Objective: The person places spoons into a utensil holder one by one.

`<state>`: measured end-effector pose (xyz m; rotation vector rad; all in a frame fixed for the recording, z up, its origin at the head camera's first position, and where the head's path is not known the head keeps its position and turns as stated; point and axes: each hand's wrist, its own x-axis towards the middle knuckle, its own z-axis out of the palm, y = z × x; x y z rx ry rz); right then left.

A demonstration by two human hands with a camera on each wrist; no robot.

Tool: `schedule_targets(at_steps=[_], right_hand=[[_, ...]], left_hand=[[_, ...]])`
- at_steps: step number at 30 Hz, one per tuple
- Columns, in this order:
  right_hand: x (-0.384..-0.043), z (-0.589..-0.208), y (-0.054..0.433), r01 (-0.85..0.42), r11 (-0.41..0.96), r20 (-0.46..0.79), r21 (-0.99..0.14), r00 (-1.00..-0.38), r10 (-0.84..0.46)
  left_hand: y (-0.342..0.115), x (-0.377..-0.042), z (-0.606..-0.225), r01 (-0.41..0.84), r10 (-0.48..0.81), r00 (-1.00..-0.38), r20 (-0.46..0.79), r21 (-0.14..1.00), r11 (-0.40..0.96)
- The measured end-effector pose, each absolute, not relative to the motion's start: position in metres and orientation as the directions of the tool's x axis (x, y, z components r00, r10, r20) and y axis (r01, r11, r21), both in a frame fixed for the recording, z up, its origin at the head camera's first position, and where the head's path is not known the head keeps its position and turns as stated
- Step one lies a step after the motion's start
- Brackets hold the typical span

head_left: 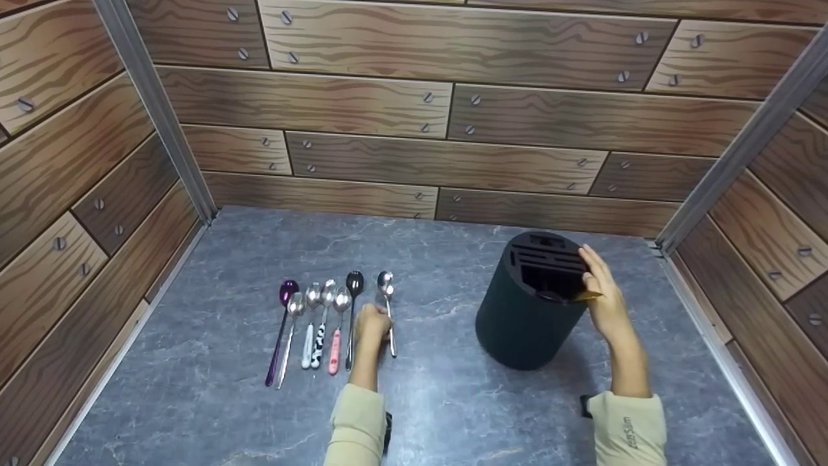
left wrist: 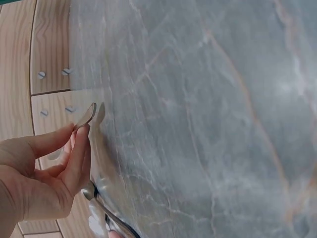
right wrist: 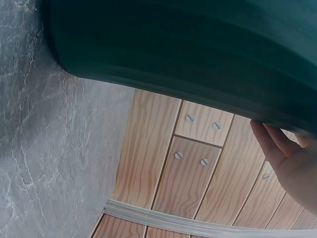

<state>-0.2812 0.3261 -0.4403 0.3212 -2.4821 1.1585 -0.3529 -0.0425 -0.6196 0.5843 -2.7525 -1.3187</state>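
My left hand (head_left: 373, 321) pinches the silver spoon (head_left: 392, 336) at the right end of a row of spoons. In the left wrist view, the tip of its handle (left wrist: 88, 116) shows between thumb and fingertips. Close to that hand on its left lies a black spoon (head_left: 354, 283). My right hand (head_left: 605, 298) rests against the side of a dark green cylindrical utensil holder (head_left: 527, 323), near its slotted black top (head_left: 550, 252). In the right wrist view, its fairly straight fingers touch the holder's wall. A gold-coloured piece (head_left: 587, 295) sticks out over the holder's rim by my right thumb.
Left of the black spoon lie a pink-handled spoon (head_left: 334, 353), a black-and-white-handled spoon (head_left: 318, 346), a pale-handled spoon (head_left: 307, 346), a plain silver spoon (head_left: 286, 346) and a purple spoon (head_left: 277, 349). Wood-patterned walls (head_left: 362, 149) enclose the grey marbled table (head_left: 440, 401).
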Motion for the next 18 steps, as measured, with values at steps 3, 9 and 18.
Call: schedule_targets(at_steps=[3, 9, 18], right_hand=[[-0.282, -0.441, 0.326, -0.369, 0.63, 0.441, -0.683, -0.896, -0.047], [-0.282, -0.442, 0.326, -0.381, 0.614, 0.447, -0.691, -0.893, -0.051], [-0.283, -0.442, 0.325, -0.382, 0.613, 0.45, -0.691, -0.892, -0.049]], left_hand=[[-0.036, -0.303, -0.534, -0.313, -0.322, -0.932, -0.169, 0.823, 0.475], [-0.033, -0.305, -0.53, -0.3, -0.319, -0.93, -0.182, 0.876, 0.377], [-0.028, -0.309, -0.526, -0.209, -0.323, -0.942, -0.089, 0.91, 0.357]])
